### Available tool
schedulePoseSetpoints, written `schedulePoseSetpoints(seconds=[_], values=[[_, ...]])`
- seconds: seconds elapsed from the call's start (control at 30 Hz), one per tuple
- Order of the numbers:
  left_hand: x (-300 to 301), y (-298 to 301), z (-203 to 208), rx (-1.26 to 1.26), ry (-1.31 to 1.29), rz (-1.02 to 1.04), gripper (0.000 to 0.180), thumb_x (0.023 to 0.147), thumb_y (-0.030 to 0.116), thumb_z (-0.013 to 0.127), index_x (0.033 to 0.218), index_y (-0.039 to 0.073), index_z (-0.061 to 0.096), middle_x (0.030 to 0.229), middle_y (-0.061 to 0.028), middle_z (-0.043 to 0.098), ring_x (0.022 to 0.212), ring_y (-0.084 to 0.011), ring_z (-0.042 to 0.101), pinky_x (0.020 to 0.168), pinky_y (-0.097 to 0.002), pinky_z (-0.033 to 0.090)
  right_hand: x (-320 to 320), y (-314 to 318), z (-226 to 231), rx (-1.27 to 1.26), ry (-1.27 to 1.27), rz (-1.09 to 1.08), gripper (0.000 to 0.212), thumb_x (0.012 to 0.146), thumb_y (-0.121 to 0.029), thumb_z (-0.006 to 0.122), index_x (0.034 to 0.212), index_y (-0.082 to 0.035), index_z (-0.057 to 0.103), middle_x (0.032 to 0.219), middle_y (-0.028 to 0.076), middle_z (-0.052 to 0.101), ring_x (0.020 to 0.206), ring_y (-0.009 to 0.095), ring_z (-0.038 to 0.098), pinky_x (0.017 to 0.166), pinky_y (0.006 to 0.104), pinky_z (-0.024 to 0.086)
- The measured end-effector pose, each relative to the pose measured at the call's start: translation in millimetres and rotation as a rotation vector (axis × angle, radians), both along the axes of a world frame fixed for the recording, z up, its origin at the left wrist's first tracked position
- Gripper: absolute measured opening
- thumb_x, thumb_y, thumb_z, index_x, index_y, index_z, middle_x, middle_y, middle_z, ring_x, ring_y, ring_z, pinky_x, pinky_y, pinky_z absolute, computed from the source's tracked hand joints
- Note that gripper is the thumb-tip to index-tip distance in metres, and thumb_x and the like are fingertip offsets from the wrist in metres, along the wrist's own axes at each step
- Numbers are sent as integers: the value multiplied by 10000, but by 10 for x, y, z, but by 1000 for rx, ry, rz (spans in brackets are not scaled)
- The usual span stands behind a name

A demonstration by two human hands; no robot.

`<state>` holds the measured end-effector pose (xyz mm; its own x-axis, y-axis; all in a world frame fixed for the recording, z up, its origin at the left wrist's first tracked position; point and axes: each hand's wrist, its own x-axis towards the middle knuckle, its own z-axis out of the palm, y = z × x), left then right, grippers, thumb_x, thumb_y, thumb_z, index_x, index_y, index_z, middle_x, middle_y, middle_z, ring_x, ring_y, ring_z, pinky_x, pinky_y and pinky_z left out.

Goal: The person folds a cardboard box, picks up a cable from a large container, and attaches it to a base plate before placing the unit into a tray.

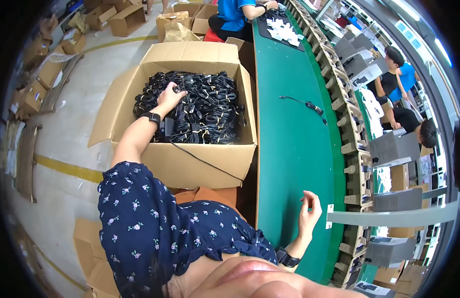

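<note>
My left hand [171, 98] reaches into an open cardboard box [210, 161] filled with bundled black cables [210, 107]. Its fingers are bent and pinched around a black cable piece at the top of the pile. Below that wrist, a black block-shaped piece [166, 127] lies at the box's near side, and one loose cable [205, 161] hangs over the front wall. My right hand [309, 214] is held over the green bench, holding nothing, its fingers loosely bent and apart. Farther up the bench lies a single tied black cable [312, 106].
The green bench [294, 149] runs along the box's right side. Beyond it is a line of tan trays [356, 134], with a grey metal arm [389, 217] crossing near my right hand. A co-worker in blue [232, 15] sits at the far end; other people work across the line.
</note>
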<state>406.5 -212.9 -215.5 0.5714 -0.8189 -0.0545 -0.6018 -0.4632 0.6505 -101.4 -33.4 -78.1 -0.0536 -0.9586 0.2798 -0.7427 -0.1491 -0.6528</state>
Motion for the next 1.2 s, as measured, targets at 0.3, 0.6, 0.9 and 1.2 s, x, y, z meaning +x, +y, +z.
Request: schedulePoseSetpoints(seconds=[0.3,0.6,0.9,1.2], values=[[301,-226,349,-684,912,57,258,749,139,718,944,5,617,906,-72,657,728,-126,613,648,-266,480,-86,-25,-119,55,-82,12,122,859,13,518,931,-31,607,741,20,572,626,77,532,518,205,398],[-821,-734,1722,-854,1737,-450,218,893,203,550,1042,48,584,960,-98,650,860,-219,634,801,-383,518,-109,117,-274,113,-23,-44,108,850,-13,541,923,-39,616,738,33,595,617,95,550,553,231,441],[-2540,-1192,2179,-831,1689,-661,158,838,118,625,971,34,614,845,-56,658,710,-144,635,645,-280,524,-161,7,-442,99,54,-107,101,849,-75,551,913,-74,629,772,47,608,656,153,586,603,266,464],[-2539,-1265,1745,-525,582,-1081,636,791,329,683,1289,33,420,1303,-181,444,1197,-248,437,999,-346,345,-133,-50,-448,80,-18,-149,100,853,-77,564,920,-72,638,660,4,554,578,64,507,541,220,419]])
